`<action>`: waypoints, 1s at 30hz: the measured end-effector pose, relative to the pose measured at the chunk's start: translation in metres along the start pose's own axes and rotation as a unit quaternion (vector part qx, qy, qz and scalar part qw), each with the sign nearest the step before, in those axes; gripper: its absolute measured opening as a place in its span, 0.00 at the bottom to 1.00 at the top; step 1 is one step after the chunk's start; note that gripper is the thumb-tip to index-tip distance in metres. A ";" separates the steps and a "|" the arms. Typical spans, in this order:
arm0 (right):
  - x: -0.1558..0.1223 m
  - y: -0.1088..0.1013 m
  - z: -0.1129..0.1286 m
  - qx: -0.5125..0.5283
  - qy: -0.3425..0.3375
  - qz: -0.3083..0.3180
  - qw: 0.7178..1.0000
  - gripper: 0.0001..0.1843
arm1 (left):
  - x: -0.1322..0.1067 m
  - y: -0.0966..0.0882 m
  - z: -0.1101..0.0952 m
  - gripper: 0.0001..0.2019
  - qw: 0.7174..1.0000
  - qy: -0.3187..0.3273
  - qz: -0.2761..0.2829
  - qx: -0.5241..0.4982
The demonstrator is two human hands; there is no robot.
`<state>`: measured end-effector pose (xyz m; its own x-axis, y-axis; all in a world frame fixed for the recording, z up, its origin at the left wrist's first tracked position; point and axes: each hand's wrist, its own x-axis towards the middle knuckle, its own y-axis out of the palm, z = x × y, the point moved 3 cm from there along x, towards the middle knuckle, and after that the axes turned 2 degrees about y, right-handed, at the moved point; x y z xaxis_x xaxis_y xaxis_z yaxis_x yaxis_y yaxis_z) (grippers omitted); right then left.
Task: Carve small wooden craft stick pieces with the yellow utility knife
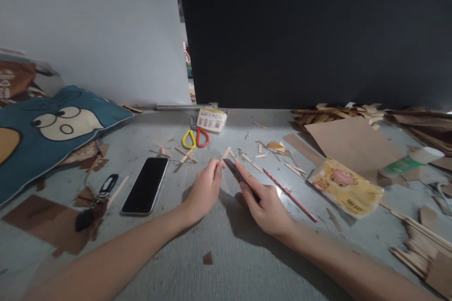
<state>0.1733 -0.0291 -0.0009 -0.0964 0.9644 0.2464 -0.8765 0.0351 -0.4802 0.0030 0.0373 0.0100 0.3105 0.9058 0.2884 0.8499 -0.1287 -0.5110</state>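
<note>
My left hand (pixel 204 189) is closed, its thumb and finger pinching a pale wooden craft stick (pixel 226 153) that rises to a bent or joined peak. In my right hand (pixel 265 208), fingers wrap a dark utility knife (pixel 233 170), whose front end lies right beside the stick and my left fingertips. Whether the blade touches the wood I cannot tell. Just right of the knife, a red patterned pencil (pixel 291 196) lies on the grey table (pixel 169 263). Crossed craft sticks (pixel 185 156) rest beyond my left hand.
Scissors (pixel 195 137) and a tissue pack (pixel 212 119) lie at the back. A phone (pixel 145 186), keys (pixel 92 211) and a blue cushion (pixel 67 127) are on the left. To the right are a yellow tissue pack (pixel 344 187), a glue bottle (pixel 406 163) and cardboard (pixel 353 141).
</note>
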 end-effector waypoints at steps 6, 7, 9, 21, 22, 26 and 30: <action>-0.001 0.001 0.003 -0.011 0.014 0.004 1.000 0.32 | -0.003 -0.001 0.000 0.12 1.000 -0.007 -0.007 0.021; -0.001 0.002 0.004 -0.010 0.015 0.002 1.000 0.33 | -0.004 -0.001 0.000 0.12 1.000 -0.005 -0.011 0.020; -0.002 0.003 0.007 -0.006 0.016 0.002 1.000 0.33 | -0.005 -0.001 -0.001 0.12 1.000 0.000 -0.020 0.017; -0.010 0.013 0.020 0.076 0.075 0.013 0.994 0.34 | -0.007 0.000 0.002 0.09 0.997 0.045 -0.051 0.032; -0.010 0.013 0.021 0.089 0.083 0.014 0.992 0.34 | -0.007 0.000 0.002 0.08 0.997 0.051 -0.052 0.031; -0.009 0.016 0.024 0.157 0.129 0.014 0.979 0.38 | -0.008 0.001 0.001 0.09 0.998 0.035 -0.041 0.034; -0.007 0.020 0.024 0.231 0.176 0.003 0.957 0.43 | -0.007 0.001 0.001 0.12 0.999 -0.003 -0.025 0.045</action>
<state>0.1447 -0.0417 0.0081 -0.0081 0.9956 -0.0930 -0.9992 -0.0117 -0.0380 0.0012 0.0308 0.0067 0.2654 0.9125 0.3114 0.8232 -0.0463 -0.5658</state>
